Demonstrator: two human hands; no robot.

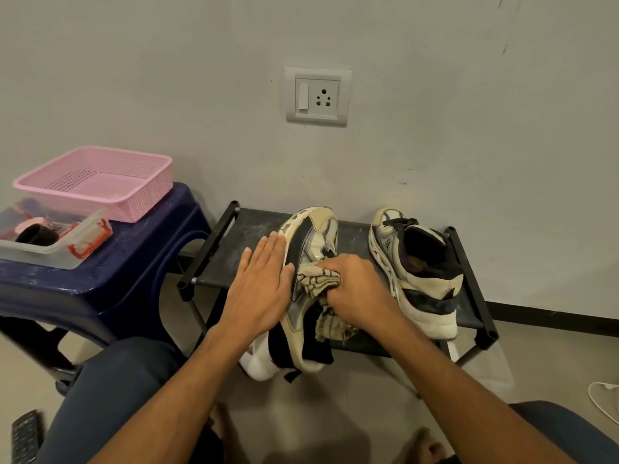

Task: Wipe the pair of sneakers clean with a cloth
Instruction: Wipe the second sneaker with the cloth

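Both bare arms reach forward, the left hand (pixel 264 283) lies flat with its fingers straight and close together, and the right hand (pixel 360 291) is curled tight, knuckles up, around a bunched cloth (pixel 315 279).

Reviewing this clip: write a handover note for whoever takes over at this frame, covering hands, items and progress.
Left hand: flat, fingers straight, pressing the sole of the tipped sneaker to steady it.
Right hand: grips the bunched striped cloth against that sneaker's upper.
The tipped sneaker lies on its side on the black rack, heel overhanging the front edge; the second sneaker stands upright at the rack's right end, untouched.
Done: first shoe's wiping under way; how much is clean cannot be told.
Left: finish it, then wipe the second sneaker.
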